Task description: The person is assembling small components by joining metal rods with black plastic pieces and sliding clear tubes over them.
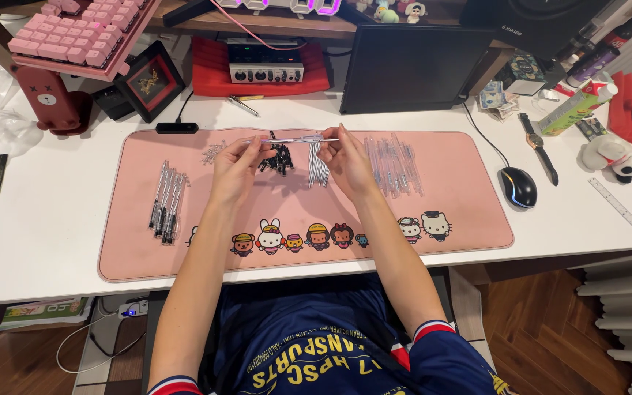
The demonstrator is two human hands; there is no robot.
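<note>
My left hand (237, 164) and my right hand (345, 157) are raised over the middle of a pink desk mat (440, 252), and together they hold a clear pen barrel (298, 139) level between their fingertips. Under the hands lie a small heap of black pen parts (281, 158) and a bunch of thin refills (317, 170). Clear pen barrels (393, 164) lie in a loose row to the right. Several assembled pens (166, 201) lie side by side on the mat's left. Small clear bits (212, 152) sit near the left hand.
A black mouse (518, 186), a wristwatch (539, 146) and a clear ruler (617, 205) lie on the white desk at the right, by a plush toy (616, 155). A dark monitor (411, 69), a pink keyboard (82, 33) and a black frame (149, 80) stand behind the mat.
</note>
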